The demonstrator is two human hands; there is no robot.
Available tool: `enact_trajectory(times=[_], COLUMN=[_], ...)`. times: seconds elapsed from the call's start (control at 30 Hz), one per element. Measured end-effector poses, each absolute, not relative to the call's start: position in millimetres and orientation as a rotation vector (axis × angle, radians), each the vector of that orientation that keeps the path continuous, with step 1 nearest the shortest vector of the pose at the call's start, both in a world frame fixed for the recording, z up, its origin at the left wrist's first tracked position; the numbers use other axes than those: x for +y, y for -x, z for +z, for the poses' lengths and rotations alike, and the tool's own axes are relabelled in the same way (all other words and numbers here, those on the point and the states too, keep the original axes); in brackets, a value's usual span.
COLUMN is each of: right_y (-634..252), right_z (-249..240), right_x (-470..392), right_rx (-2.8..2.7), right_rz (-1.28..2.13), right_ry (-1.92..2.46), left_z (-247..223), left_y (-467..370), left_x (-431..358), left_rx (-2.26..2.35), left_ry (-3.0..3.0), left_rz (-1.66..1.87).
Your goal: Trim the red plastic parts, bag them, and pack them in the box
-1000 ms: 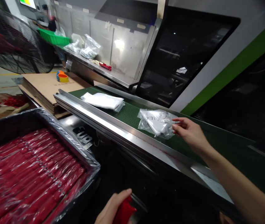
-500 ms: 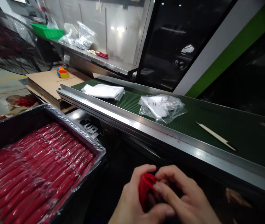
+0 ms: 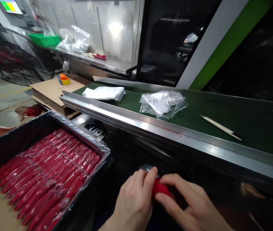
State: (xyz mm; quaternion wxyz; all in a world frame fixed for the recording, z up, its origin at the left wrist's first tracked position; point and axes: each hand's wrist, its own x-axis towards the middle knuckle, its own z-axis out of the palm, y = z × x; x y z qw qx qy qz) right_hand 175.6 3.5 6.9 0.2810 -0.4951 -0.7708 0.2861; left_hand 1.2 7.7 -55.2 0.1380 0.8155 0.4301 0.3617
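Note:
In front of my body, my two hands hold a red plastic piece low over the dark gap beside the conveyor. My left hand is closed around its left end, with the fingers hiding that part. Something grey and shiny, perhaps clear film, sticks out above those fingers. With thumb and forefinger, my right hand pinches the other end. Most of the piece is covered, so its full shape cannot be made out. To the left, a film-lined dark crate holds rows of red pieces wrapped in clear plastic.
A green conveyor belt with a metal edge carries bagged white packets, another clear bag and a pale pen-like tool. Stacked cardboard bears a tape dispenser. A large fan stands behind at left.
My left hand has turned over so its back faces up, and grey shiny material now shows above its fingers. The red piece now points toward my right hand. The view has shifted slightly.

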Motion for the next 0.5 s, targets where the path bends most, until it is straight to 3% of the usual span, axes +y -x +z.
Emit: enact_trajectory(times=[0.1, 0.33, 0.5], right_y=[-172, -232, -245], right_z=[8, -6, -23], right_x=[-4, -28, -38], right_rx=[-2.033, -1.805, -2.139], right_rz=[0.700, 0.132, 0.127], right_ry=[1.284, 1.520, 1.183], left_z=[-57, -67, -65], left_y=[-4, 8, 11], left_x=[5, 37, 44], left_rx=[1.202, 1.356, 1.311], left_ry=[-2.405, -1.479, -1.328], left_rz=[0.980, 0.940, 0.951])
